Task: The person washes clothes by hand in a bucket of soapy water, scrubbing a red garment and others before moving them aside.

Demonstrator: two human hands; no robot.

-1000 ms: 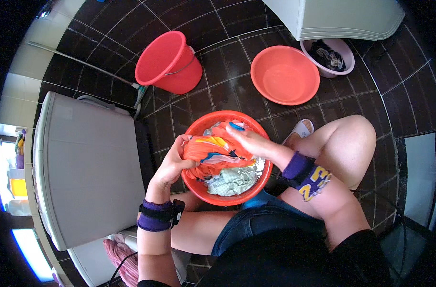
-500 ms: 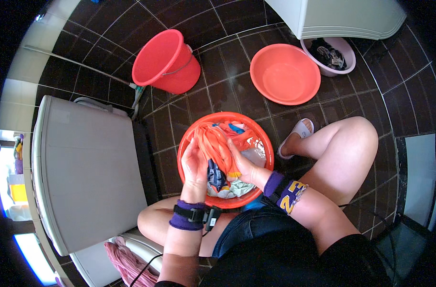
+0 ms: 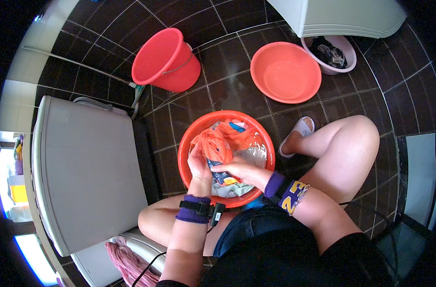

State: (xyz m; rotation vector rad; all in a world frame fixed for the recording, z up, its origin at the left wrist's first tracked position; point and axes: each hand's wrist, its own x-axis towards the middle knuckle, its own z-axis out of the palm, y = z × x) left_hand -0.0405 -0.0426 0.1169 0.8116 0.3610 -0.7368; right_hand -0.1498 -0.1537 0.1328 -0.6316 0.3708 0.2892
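Observation:
An orange wet garment is bunched up between my hands over the red-orange basin. My left hand is closed on its left side, palm facing inward. From the right, my right hand grips the lower part, thumb lying across a dark blue patch. Other wet laundry fills the basin: more orange cloth behind, and a pale patterned cloth at the near side. Water glints at the right of the basin. Some fingertips are hidden by the folds.
A red bucket with a handle stands at the far left. At the far right are an orange basin and a pale basin holding dark cloth. A white appliance stands at left; pink cloth hangs near it.
My hands have come closer together, gathering the orange garment into a tighter bunch. The right hand has shifted left and lower, across the dark patch.

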